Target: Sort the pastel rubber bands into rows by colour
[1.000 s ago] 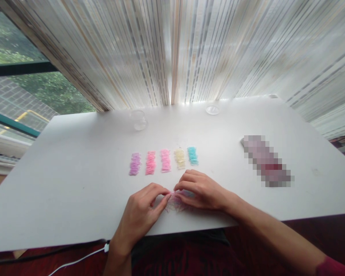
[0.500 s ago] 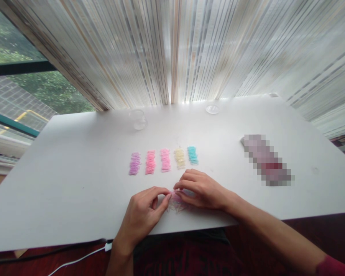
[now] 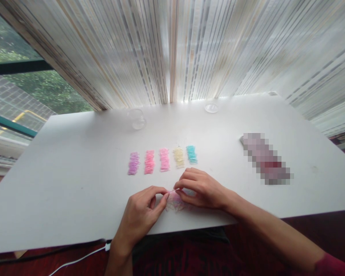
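Note:
Between my hands, near the table's front edge, lies a loose pile of small, thin pastel strips (image 3: 177,206), pale pink, lilac and clear. Their exact kind is too small to make out. A thin pink strip (image 3: 170,191) spans the gap between my fingertips. My left hand (image 3: 148,205) pinches its left end with thumb and forefinger. From the right, my right hand (image 3: 199,188) curls over the pile, its fingertips closed at the strip's other end. Beyond them stand neat stacks of similar strips: purple (image 3: 133,163), coral pink (image 3: 149,162), light pink (image 3: 164,160), pale yellow (image 3: 178,157) and turquoise (image 3: 191,154).
A clear round container (image 3: 138,119) and a clear round lid (image 3: 211,108) are at the back of the white table (image 3: 74,184). A blurred-out oblong object (image 3: 266,159) lies on the right. Striped curtains (image 3: 149,50) hang behind; a white cable (image 3: 80,258) runs below the front edge.
The pink strip now shows stretched across between my fingertips, which are slightly farther apart. The stacks are unchanged; the view has shifted slightly.

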Motion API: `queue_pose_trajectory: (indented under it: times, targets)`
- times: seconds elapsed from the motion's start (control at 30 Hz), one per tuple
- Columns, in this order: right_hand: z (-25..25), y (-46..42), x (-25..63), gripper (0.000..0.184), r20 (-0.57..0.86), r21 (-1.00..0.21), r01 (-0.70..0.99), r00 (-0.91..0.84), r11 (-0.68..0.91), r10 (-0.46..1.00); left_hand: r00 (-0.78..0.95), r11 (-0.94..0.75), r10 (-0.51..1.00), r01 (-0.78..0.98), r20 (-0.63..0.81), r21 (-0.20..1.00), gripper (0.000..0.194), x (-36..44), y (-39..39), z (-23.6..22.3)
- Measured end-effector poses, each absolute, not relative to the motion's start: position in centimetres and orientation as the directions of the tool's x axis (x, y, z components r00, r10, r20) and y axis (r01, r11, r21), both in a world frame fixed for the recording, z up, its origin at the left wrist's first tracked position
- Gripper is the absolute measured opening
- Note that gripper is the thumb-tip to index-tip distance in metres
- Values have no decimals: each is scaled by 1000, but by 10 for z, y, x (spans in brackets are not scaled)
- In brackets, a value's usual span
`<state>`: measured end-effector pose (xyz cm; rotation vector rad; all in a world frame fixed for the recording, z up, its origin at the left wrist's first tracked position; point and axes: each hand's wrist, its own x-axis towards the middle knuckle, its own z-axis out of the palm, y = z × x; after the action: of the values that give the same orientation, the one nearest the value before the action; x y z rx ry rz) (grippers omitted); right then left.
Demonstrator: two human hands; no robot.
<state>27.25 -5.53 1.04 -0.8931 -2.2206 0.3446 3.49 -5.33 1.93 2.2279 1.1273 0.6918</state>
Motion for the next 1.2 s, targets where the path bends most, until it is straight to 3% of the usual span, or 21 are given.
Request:
queue_pose_trajectory:
  times: [0.7,1.0,1.2]
  targets:
    - [12,-54,273,9,513,-472,522,-492,710,703,560,-534,811,590,170,606,10,25,-52,24]
    - [9,-55,273,13,646,-516,446,-357,731,674,489,-518,826,459,282,721,12,52,-50,22]
    - [17,-56,271,9,635,-538,455,-335,709,696,442,-524,828,392,345,756,6,52,-50,21]
